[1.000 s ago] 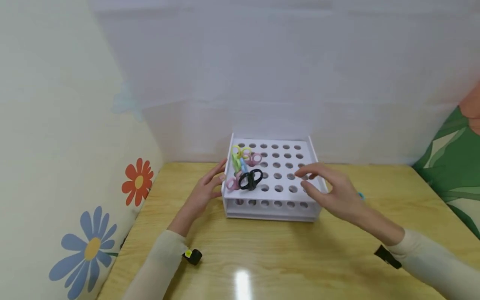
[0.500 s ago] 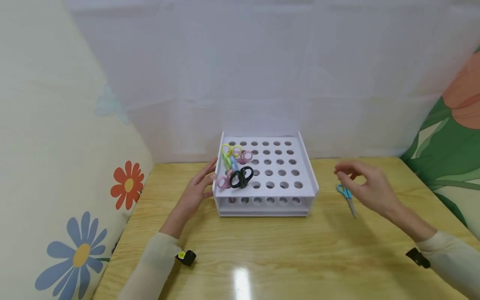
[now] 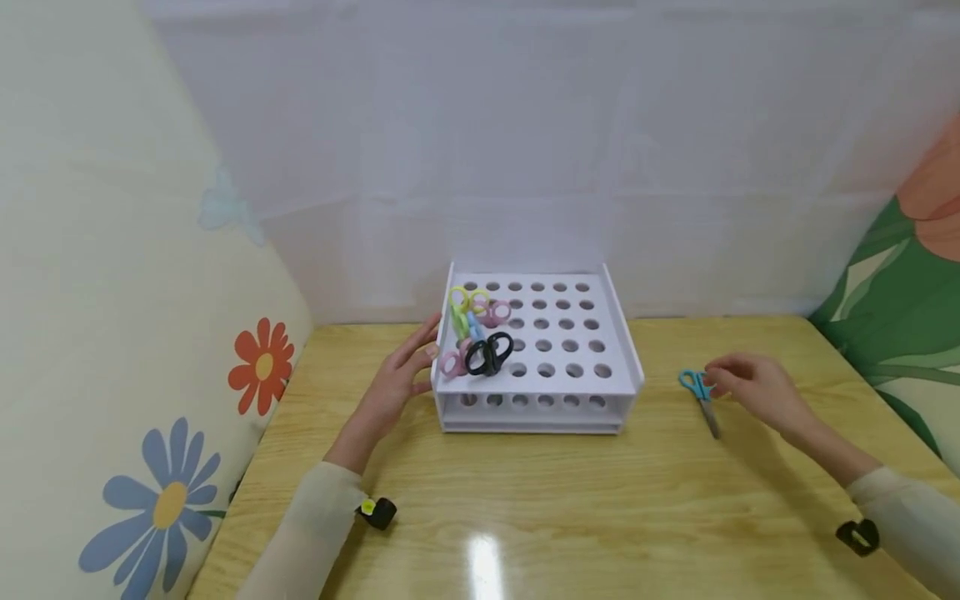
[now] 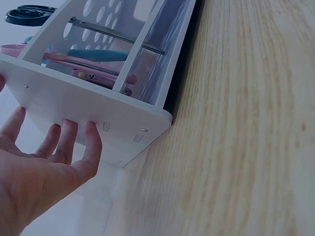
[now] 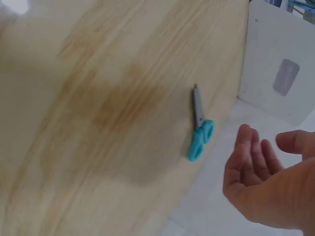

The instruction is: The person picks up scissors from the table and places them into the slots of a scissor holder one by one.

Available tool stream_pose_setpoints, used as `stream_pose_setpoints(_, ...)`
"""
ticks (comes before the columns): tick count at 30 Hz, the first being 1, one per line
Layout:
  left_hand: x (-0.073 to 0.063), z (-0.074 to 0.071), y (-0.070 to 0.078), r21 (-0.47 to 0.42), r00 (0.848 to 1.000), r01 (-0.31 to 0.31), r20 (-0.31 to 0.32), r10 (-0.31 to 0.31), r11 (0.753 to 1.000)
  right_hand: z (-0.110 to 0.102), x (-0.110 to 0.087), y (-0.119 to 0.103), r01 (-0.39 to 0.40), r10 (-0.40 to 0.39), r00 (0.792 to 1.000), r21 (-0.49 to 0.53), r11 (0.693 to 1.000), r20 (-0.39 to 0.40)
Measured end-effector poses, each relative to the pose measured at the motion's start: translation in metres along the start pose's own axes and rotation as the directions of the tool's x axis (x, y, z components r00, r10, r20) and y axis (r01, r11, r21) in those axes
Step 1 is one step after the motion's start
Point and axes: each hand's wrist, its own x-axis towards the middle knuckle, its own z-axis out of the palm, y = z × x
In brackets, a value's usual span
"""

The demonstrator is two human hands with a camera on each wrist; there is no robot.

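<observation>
My left hand [image 3: 390,387] rests its fingertips against the left side of a white two-tier rack [image 3: 558,358] with rows of round holes. In the left wrist view the fingers are bent, spread along the side panel [image 4: 74,93]. Several scissors stand in the rack's left holes, handles up, among them black scissors [image 3: 489,359] in front and yellow scissors [image 3: 468,302] at the back. My right hand [image 3: 761,396] is over teal-handled scissors [image 3: 703,398] lying on the table; its fingertips overlap the handle in the head view. The right wrist view shows thumb and fingers apart, with nothing between them.
The wooden table [image 3: 525,500] runs back to a white sheet [image 3: 540,167]. Flower-patterned panels [image 3: 225,250] stand left and right. The rack's right side panel has an oblong slot [image 5: 286,77].
My right hand has moved from over the rack to the right and down toward the teal scissors. The left hand has stayed at the rack's side. The head view has shifted slightly.
</observation>
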Motion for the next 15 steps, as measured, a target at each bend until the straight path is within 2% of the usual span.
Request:
stream_pose_setpoints(2,0.0,-0.001,0.0,-0.001,1.0,-0.004,-0.001,0.004,1.0,-0.001,0.002,0.005,-0.073,0.071,0.996,0.03,0.997,0.055)
stream_pose_setpoints(5,0.001,-0.002,0.001,0.005,1.0,-0.008,0.003,0.008,1.0,0.0,0.004,0.011,-0.137,0.134,0.985,0.016,0.99,0.104)
stream_pose_setpoints(11,0.002,-0.002,0.0,0.0,1.0,-0.007,0.01,0.007,1.0,0.005,0.01,0.025,-0.22,0.229,0.968,-0.09,0.971,0.101)
stream_pose_setpoints(15,0.002,-0.002,-0.002,-0.007,1.0,-0.005,0.007,0.005,1.0,0.008,0.013,0.025,-0.239,0.26,0.959,-0.171,0.956,0.113)
